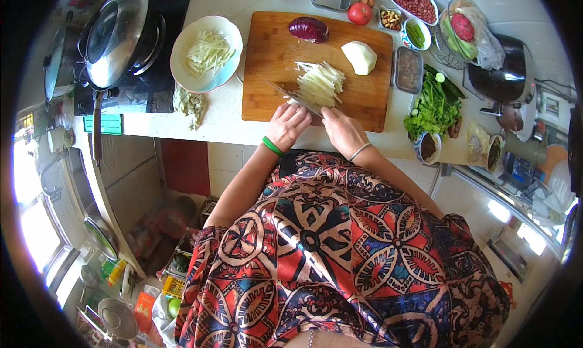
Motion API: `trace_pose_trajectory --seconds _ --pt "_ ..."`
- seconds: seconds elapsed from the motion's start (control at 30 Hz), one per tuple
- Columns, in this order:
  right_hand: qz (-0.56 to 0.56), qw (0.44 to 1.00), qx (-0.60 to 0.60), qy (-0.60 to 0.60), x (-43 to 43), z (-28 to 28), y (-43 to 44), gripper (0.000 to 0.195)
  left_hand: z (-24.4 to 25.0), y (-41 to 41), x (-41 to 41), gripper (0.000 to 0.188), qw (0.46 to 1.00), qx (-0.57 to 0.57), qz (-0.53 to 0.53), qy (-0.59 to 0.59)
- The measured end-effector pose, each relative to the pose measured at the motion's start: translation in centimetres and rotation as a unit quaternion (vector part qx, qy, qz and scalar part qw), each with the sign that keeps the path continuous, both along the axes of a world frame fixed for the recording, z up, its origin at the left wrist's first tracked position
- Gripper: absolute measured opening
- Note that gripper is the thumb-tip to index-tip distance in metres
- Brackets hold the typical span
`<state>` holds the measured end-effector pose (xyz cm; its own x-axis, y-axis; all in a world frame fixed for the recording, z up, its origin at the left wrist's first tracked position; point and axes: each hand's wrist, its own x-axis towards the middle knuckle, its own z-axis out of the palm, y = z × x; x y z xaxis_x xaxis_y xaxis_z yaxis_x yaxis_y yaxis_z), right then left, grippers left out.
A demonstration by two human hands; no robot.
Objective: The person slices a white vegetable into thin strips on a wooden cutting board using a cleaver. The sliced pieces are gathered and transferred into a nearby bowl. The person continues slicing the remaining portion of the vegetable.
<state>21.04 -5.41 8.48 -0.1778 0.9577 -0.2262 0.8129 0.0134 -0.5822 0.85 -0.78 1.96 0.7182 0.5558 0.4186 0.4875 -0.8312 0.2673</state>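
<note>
A kitchen knife (300,103) lies slantwise over the near part of a wooden cutting board (264,43), its handle in my right hand (342,130). Beside the blade, the curled fingers of my left hand (289,125) press on a pale vegetable piece (291,100), mostly hidden under the fingertips. Just beyond the blade is a heap of pale vegetable strips (321,81). A peeled pale vegetable chunk (360,57) rests on the board's right side. Near the far edge sits a purple onion (309,29).
Left of the board stands a scalloped bowl (179,58) with more strips. Further left, a lidded wok (119,38) is on a black cooktop (175,11), its handle overhanging the counter's front edge. On the right are a lidded container (408,70), leafy greens (432,104) and a small bowl (437,159).
</note>
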Motion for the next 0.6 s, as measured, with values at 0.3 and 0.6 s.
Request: trace_pose_trajectory --seconds 0.3,0.6 --pt "0.004 1.000 0.007 0.023 -0.3 0.2 0.3 0.022 -0.9 -0.3 -0.4 0.029 1.000 -0.009 0.003 0.003" --pt "0.008 0.999 0.026 0.033 -0.9 0.8 0.4 0.022 -1.0 -0.2 -0.4 0.028 1.000 -0.006 0.007 -0.012"
